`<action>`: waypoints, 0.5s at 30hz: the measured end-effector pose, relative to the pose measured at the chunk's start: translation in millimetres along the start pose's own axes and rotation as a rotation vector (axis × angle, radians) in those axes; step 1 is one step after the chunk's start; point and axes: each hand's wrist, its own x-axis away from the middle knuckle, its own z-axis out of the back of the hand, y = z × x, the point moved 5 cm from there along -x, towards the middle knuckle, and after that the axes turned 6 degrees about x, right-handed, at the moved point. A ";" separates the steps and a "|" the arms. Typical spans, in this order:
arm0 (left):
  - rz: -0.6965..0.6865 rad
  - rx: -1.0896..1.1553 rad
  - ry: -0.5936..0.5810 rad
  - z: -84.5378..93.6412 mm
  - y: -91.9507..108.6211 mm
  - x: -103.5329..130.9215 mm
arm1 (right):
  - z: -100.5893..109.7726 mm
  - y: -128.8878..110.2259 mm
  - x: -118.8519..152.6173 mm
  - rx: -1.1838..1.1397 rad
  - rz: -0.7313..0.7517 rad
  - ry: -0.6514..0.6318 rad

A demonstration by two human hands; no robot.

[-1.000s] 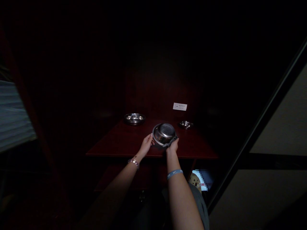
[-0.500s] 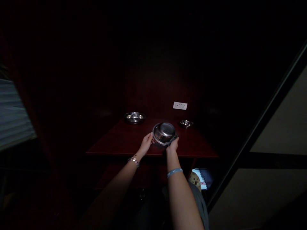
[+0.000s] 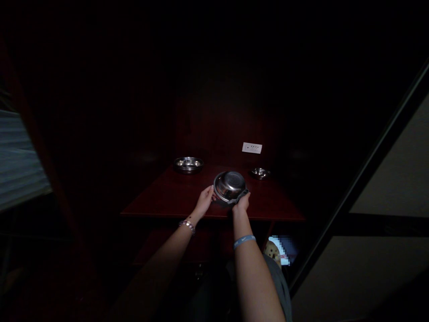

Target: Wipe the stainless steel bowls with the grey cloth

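A shiny metal bowl [image 3: 231,184] is tilted between my two hands, its rounded underside facing up. My left hand [image 3: 205,200] grips the bowl's rim at the left, with fingers closed on it. At the lower right of the rim, my right hand [image 3: 241,203] is closed on a thin grey cloth [image 3: 237,197] and presses it against the bowl. Part of the cloth and the right fingertips are hidden beneath the rim. Behind the left hand stands a wide metal basin [image 3: 188,169]. A smaller metal bowl [image 3: 260,175] sits upright at the back right.
Both other vessels rest on a dark red wooden desk [image 3: 150,203] inside a dim alcove. A white socket plate [image 3: 252,148] is on the back wall. Below the desk's right front edge, a light shoe with dark holes [image 3: 273,251] shows beside my leg.
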 end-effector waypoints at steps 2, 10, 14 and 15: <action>-0.007 -0.003 -0.001 -0.1 0.2 -0.1 | -0.3 0.4 -0.4 -0.006 -0.004 -0.002; 0.001 0.009 0.003 -0.6 0.2 0.2 | -1.0 0.6 -1.0 -0.011 0.016 -0.021; -0.004 0.005 0.001 0.1 -0.4 -0.4 | -1.3 -0.3 -1.2 0.045 0.054 -0.038; -0.006 0.006 -0.002 0.3 -0.8 -0.7 | -1.3 -0.1 -1.4 0.047 0.056 -0.040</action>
